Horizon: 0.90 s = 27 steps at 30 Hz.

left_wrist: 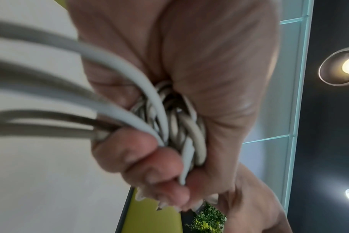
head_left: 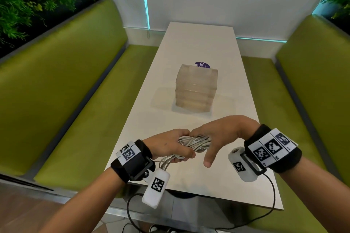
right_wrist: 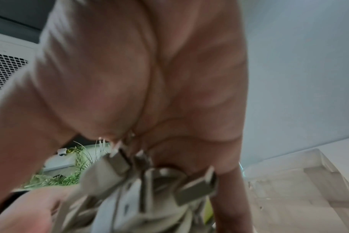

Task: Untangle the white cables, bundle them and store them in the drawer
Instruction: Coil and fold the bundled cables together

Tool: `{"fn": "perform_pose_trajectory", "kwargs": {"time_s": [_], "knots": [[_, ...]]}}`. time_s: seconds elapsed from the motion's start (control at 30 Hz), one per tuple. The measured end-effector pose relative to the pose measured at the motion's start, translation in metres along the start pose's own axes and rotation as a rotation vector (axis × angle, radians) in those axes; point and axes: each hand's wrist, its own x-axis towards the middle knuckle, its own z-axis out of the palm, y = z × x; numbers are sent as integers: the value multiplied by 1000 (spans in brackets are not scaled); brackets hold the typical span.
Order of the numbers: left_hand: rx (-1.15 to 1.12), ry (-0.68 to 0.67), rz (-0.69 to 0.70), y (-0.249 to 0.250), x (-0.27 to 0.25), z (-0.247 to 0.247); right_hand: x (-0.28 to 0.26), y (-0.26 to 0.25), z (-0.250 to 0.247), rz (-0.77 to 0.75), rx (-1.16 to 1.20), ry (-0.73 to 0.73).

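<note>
A bundle of white cables (head_left: 196, 141) hangs just above the near end of the white table (head_left: 198, 43). My left hand (head_left: 171, 144) grips its left part, fingers and thumb wrapped around the coils (left_wrist: 175, 126), and loose loops trail back toward the wrist. My right hand (head_left: 217, 132) comes over the right end, its fingers curled down onto the cables and the thumb pointing down. In the right wrist view the plugs (right_wrist: 195, 189) stick out below the right palm (right_wrist: 149, 78). A translucent drawer unit (head_left: 196, 89) stands mid-table with its drawers closed.
Green benches run along the left (head_left: 75, 81) and right (head_left: 303, 91) of the table. A purple sticker (head_left: 201, 64) shows behind the drawer unit (right_wrist: 299, 181). Black wrist-camera cords hang off the table's near edge (head_left: 189, 197). Plants line the upper corners.
</note>
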Motion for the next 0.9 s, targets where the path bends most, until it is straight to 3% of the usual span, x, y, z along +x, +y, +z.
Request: {"fn": "perform_pose_trajectory", "kwargs": {"time_s": [0.3, 0.47, 0.53, 0.67, 0.9], "knots": [[-23, -37, 69, -1, 6, 0, 14, 1, 6, 14, -132, 168], [-179, -68, 127, -18, 3, -11, 8, 4, 5, 22, -243, 250], [-103, -63, 145, -25, -1, -19, 1, 11, -3, 25, -207, 318], [48, 101, 218, -33, 4, -21, -8, 21, -19, 20, -118, 442], [-231, 559, 386, -23, 18, -18, 15, 23, -4, -133, 291, 660]]}}
